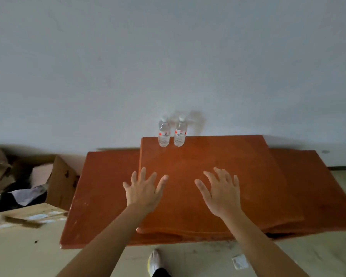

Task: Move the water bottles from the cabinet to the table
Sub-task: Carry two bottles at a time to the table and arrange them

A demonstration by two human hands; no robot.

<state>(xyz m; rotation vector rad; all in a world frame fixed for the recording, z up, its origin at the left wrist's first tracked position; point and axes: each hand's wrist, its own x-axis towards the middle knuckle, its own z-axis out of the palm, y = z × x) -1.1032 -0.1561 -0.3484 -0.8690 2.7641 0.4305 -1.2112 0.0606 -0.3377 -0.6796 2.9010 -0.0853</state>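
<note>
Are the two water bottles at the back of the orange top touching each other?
Apart. The head view shows the left bottle and the right bottle standing upright side by side, with a narrow strip of wall and orange top visible between them.

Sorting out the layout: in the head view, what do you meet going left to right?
Open cardboard box → left hand → left bottle → right bottle → right hand.
</note>
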